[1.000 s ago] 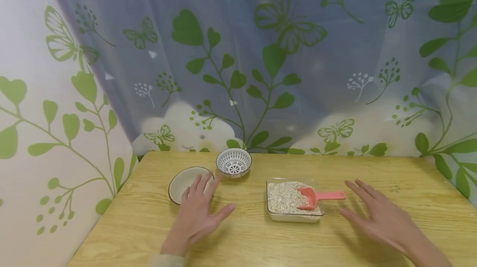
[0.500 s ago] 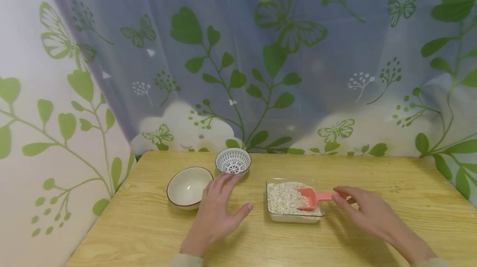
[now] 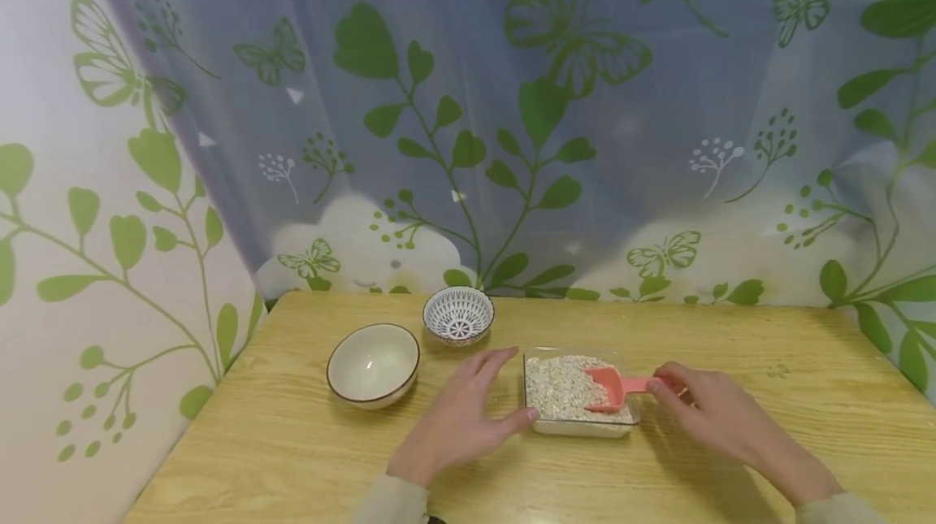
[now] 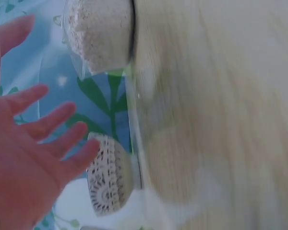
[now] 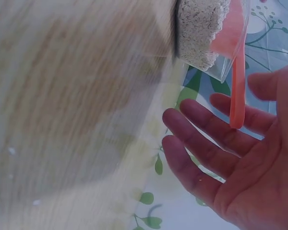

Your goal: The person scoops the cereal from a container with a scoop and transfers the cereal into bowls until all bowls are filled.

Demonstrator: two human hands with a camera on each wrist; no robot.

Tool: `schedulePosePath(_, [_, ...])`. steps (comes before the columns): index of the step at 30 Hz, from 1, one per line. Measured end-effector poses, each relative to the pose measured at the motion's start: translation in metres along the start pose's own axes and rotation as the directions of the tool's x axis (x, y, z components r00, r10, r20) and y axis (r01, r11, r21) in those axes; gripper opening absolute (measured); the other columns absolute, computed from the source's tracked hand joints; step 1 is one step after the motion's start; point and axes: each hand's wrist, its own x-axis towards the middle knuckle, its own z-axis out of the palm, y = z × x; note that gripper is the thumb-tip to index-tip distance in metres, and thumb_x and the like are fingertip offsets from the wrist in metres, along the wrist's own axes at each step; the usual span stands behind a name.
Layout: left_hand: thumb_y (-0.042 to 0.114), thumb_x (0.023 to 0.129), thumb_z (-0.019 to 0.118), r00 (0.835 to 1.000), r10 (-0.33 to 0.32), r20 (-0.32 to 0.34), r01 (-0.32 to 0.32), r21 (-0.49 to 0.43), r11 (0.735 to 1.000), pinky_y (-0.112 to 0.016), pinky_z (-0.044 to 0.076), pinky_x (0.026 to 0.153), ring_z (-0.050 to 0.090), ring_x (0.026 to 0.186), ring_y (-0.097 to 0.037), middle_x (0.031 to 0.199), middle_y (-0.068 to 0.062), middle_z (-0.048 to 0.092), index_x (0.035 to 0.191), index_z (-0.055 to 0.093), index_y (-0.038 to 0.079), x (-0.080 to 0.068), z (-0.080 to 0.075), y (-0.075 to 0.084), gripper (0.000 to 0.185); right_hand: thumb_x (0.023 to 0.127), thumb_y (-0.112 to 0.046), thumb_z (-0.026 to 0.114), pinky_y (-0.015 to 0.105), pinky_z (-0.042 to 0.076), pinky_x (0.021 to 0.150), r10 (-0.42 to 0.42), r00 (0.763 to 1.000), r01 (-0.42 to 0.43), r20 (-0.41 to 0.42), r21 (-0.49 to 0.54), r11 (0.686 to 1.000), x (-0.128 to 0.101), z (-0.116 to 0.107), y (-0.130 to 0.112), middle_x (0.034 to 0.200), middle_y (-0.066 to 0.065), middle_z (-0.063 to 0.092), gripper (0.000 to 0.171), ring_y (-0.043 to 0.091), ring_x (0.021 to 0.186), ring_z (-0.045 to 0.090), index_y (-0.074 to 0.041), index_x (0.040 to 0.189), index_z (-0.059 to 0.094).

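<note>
Step in hand, by my reading: taking hold of the pink scoop [image 3: 610, 388], its head bedded in oat flakes [image 3: 556, 386] in a rectangular glass dish [image 3: 585, 428], handle jutting out past the right rim. Dish sat near the middle of the table [image 3: 278, 443], short of its back edge. Right hand [image 3: 720, 418] had thumb and fingers about the handle's end; could not tell whether they truly pinched it. Left hand [image 3: 468, 418] was released, fingers spread, beside the dish's near left corner, no grip on the glass. Cream bowl [image 3: 374, 365] stood toward the table's left edge, small patterned bowl [image 3: 458, 315] close to the back edge. Next move seemed to call for a firm pinch on the handle, left hand steadying the dish wall.
</note>
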Motion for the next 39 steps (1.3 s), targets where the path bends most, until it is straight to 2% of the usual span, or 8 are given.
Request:
schedulePosePath(3, [0.075, 0.087, 0.061, 0.996, -0.05, 0.072, 0.054, -0.043, 0.998, -0.063, 0.037, 0.116, 0.034, 0.152, -0.035, 0.167, -0.011, 0.031, 0.163, 0.021, 0.034, 0.006, 0.004, 0.002, 0.096, 0.108, -0.036, 0.05, 0.026, 0.051, 0.063, -0.025, 1.0, 0.025, 0.006, 0.005, 1.0, 0.002, -0.001, -0.001, 0.083, -0.007, 0.069, 0.03, 0.003, 0.071, 0.061, -0.014, 0.109, 0.07])
schedulePosePath(8, [0.077, 0.08, 0.068, 0.984, -0.089, 0.157, 0.107, -0.107, 0.988, -0.066, 0.032, 0.118, 0.023, 0.156, -0.038, 0.17, -0.016, 0.021, 0.166, 0.008, 0.033, 0.016, 0.011, 0.005, 0.114, 0.109, -0.034, 0.048, 0.023, 0.036, 0.053, -0.052, 0.998, 0.051, 0.027, 0.049, 0.997, 0.008, -0.001, -0.002, 0.065, -0.008, 0.049, 0.029, 0.003, 0.054, 0.038, -0.014, 0.096, 0.065])
schedulePosePath(12, [0.074, 0.075, 0.076, 0.976, -0.09, 0.199, 0.118, -0.137, 0.983, -0.065, 0.031, 0.119, 0.018, 0.157, -0.04, 0.171, -0.016, 0.017, 0.166, -0.001, 0.029, 0.022, 0.017, 0.007, 0.127, 0.11, -0.031, 0.047, 0.024, 0.037, 0.052, -0.036, 0.995, 0.022, 0.096, 0.144, 0.989, 0.01, -0.001, -0.002, 0.063, -0.004, 0.049, 0.03, 0.006, 0.052, 0.042, -0.012, 0.09, 0.059])
schedulePosePath(17, [0.071, 0.075, 0.078, 0.976, -0.093, 0.197, 0.117, -0.114, 0.987, -0.064, 0.027, 0.122, 0.019, 0.156, -0.043, 0.17, -0.015, 0.02, 0.166, -0.001, 0.021, 0.03, 0.021, 0.008, 0.131, 0.111, -0.029, 0.043, 0.027, 0.04, 0.052, -0.019, 0.984, -0.032, 0.179, 0.274, 0.961, 0.014, -0.001, 0.001, 0.064, 0.002, 0.051, 0.031, 0.013, 0.053, 0.049, -0.007, 0.094, 0.056])
schedulePosePath(22, [0.071, 0.076, 0.077, 0.969, -0.114, 0.217, 0.137, -0.093, 0.986, -0.062, 0.017, 0.126, 0.016, 0.157, -0.043, 0.17, -0.017, 0.02, 0.166, -0.004, 0.019, 0.034, 0.025, 0.008, 0.132, 0.112, -0.026, 0.039, 0.027, 0.04, 0.047, -0.031, 0.967, -0.082, 0.254, 0.422, 0.903, 0.017, 0.0, 0.005, 0.066, 0.0, 0.046, 0.033, 0.011, 0.052, 0.045, 0.0, 0.096, 0.053])
schedulePosePath(29, [0.074, 0.077, 0.074, 0.966, -0.118, 0.23, 0.134, -0.054, 0.99, -0.063, 0.018, 0.125, 0.021, 0.156, -0.042, 0.169, -0.019, 0.024, 0.165, -0.007, 0.015, 0.037, 0.032, 0.007, 0.133, 0.113, -0.022, 0.033, 0.027, 0.037, 0.048, -0.06, 0.933, -0.168, 0.355, 0.577, 0.8, 0.02, 0.001, 0.011, 0.069, -0.001, 0.041, 0.036, 0.009, 0.054, 0.039, 0.005, 0.094, 0.046])
schedulePosePath(34, [0.074, 0.077, 0.073, 0.965, -0.12, 0.232, 0.134, -0.045, 0.99, -0.06, 0.021, 0.125, 0.025, 0.154, -0.039, 0.168, -0.018, 0.027, 0.165, -0.009, 0.015, 0.04, 0.034, 0.007, 0.134, 0.113, -0.025, 0.033, 0.03, 0.039, 0.051, -0.065, 0.92, -0.206, 0.388, 0.616, 0.761, 0.021, 0.001, 0.014, 0.068, -0.002, 0.039, 0.034, 0.01, 0.055, 0.039, -0.001, 0.091, 0.045])
schedulePosePath(39, [0.076, 0.076, 0.073, 0.963, -0.13, 0.235, 0.145, -0.045, 0.988, -0.058, 0.021, 0.125, 0.025, 0.154, -0.038, 0.167, -0.017, 0.03, 0.165, -0.008, 0.017, 0.04, 0.035, 0.008, 0.135, 0.114, -0.027, 0.033, 0.032, 0.041, 0.053, -0.095, 0.919, -0.189, 0.383, 0.639, 0.746, 0.02, 0.003, 0.017, 0.066, -0.002, 0.039, 0.034, 0.012, 0.055, 0.038, -0.004, 0.094, 0.046])
